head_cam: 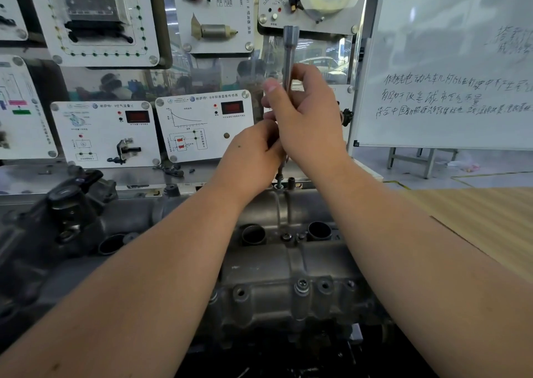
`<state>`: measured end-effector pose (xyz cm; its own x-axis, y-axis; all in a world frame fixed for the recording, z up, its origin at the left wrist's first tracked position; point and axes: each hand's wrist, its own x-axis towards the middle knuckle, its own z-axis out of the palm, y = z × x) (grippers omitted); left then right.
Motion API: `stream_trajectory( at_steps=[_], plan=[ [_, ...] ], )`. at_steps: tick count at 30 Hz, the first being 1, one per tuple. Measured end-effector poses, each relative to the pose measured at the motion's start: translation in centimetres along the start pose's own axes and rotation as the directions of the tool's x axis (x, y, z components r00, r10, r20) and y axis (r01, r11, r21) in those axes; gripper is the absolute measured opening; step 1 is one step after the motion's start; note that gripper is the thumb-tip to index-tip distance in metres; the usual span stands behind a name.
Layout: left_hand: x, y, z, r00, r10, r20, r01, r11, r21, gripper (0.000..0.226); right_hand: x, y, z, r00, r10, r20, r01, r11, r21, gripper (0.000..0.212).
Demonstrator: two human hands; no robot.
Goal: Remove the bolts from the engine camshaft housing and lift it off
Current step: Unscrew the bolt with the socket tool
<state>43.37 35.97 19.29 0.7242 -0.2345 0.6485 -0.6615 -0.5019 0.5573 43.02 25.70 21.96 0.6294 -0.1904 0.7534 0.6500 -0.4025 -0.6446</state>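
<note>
The grey metal camshaft housing (288,262) lies across the lower middle of the view, on the engine, with both forearms reaching over it. At its far edge a bolt (279,177) stands upright with part of its threaded shank showing above its hole; whether it is free of the thread cannot be told. Another bolt (286,236) sits between two round dark openings in the middle of the housing, and one more bolt head (301,284) sits in the row of bosses along the near edge, beside several bolt holes.

Above the far bolt a long silver socket tool (288,57) stands nearly upright, its wider end at the top. The right hand (305,118) wraps around the tool's shaft, fingers curled on it and thumb raised along the left side. The left hand (253,149) sits just below and to the left, touching the right hand, with its fingers curled in toward the lower part of the tool; what exactly those fingers pinch is hidden behind the hands.

To the left on the engine is a dark, oily block of parts (72,204). Behind the engine stand white training panels (202,123) with diagrams, red displays and mounted car components. On the right stands a whiteboard (450,60) with handwritten lines, and a tan wooden table surface (490,219) lies beside the right forearm.
</note>
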Motion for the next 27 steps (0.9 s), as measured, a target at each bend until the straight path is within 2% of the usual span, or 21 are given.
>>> stream_trajectory(
  at_steps=[1, 3, 5, 12, 16, 20, 24, 27],
  plan=[
    [0.05, 0.00, 0.02, 1.000, -0.002, 0.003, 0.002, 1.000, 0.001, 0.011, -0.06, 0.00, 0.02, 1.000, -0.011, -0.007, 0.011, 1.000, -0.005, 0.033],
    [0.11, -0.02, 0.09, 1.000, -0.006, -0.004, 0.006, 1.000, 0.009, 0.013, -0.07, -0.01, -0.02, 0.999, -0.046, -0.022, 0.045, 0.998, -0.033, 0.025],
    [0.03, -0.06, 0.18, 1.000, -0.005, -0.008, 0.005, 1.000, 0.010, 0.014, 0.03, 0.01, -0.06, 0.998, -0.056, -0.020, 0.055, 0.998, -0.042, 0.026],
    [-0.22, 0.06, 0.25, 1.000, 0.001, 0.003, -0.001, 0.999, -0.032, 0.034, 0.24, 0.10, 0.04, 1.000, -0.026, 0.001, 0.026, 0.999, -0.038, 0.028],
    [0.00, 0.09, 0.04, 1.000, 0.020, -0.020, -0.020, 1.000, 0.019, 0.020, -0.06, 0.09, 0.14, 0.999, -0.022, -0.028, 0.021, 0.999, -0.041, 0.033],
    [-0.02, -0.14, 0.14, 0.999, 0.020, -0.027, -0.019, 1.000, 0.011, 0.005, 0.01, -0.06, 0.08, 0.998, -0.052, -0.023, 0.051, 0.996, -0.066, 0.024],
    [-0.27, -0.25, 0.40, 1.000, 0.015, -0.017, -0.016, 0.999, -0.039, 0.029, 0.08, 0.00, 0.06, 0.999, -0.035, -0.009, 0.035, 0.999, -0.040, 0.028],
    [-0.27, -0.03, 0.33, 1.000, 0.022, -0.003, -0.022, 0.999, -0.026, 0.034, 0.07, -0.07, 0.13, 0.999, -0.034, -0.008, 0.034, 0.999, -0.024, 0.022]
  ],
)
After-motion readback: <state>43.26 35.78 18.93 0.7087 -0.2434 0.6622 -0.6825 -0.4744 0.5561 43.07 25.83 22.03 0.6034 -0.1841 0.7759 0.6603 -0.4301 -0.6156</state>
